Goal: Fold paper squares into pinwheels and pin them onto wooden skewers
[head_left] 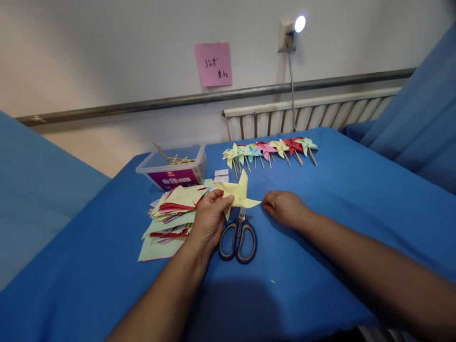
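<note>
A pale yellow paper pinwheel (239, 194), its corners folded inward, is pinched between the thumb and fingers of my left hand (213, 209). Just right of its pointed tip, my right hand (283, 207) is closed low over the table, with its fingertips curled under. Whatever those fingers may hold is hidden. Dark-handled scissors (238, 241) lie below the pinwheel, their blades partly covered by it. Beside my left hand is a messy stack of coloured paper sheets (169, 223), some with cut corners.
A clear plastic box (171, 171) of wooden sticks stands behind the paper. Small white boxes (221, 175) sit beside it. Several finished pinwheels on sticks (265, 151) lie in a row at the back of the blue tablecloth (320, 275). A metal rail (178, 100) runs along the wall.
</note>
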### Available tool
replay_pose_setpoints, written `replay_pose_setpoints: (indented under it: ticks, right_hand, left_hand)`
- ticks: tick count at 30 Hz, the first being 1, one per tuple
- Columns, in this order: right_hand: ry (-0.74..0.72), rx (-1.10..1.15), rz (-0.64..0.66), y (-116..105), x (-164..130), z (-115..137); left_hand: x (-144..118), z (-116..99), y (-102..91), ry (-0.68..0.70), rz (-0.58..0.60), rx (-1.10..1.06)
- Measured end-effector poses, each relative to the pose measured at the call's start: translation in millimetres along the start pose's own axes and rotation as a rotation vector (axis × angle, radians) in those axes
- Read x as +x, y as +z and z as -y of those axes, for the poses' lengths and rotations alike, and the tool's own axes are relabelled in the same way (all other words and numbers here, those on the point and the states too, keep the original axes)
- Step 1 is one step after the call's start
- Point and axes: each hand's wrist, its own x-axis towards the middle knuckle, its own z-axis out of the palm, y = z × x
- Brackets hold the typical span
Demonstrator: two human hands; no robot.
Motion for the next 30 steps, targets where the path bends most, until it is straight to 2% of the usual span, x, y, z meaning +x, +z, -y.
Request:
replay_pose_setpoints:
  ticks: [13, 24, 27, 30]
  right_hand:
    - [0.055, -0.114, -0.020, 0, -2, 4]
    - [0.111, 0.007, -0.038, 3, -2, -5]
    - [0.176, 0.197, -0.146, -2, -4, -2]
    - [0.231, 0.626, -0.297, -7, -9, 17]
  left_hand:
    - [0, 2, -0.2, 0.003, 0.002, 0.013]
    - [-4, 5, 3.2, 0.119, -0.057, 0.130]
    - [-4, 8, 3.3, 0.132, -0.070, 0.164]
    - [-3, 12, 4.6, 0.154, -0.070, 0.195]
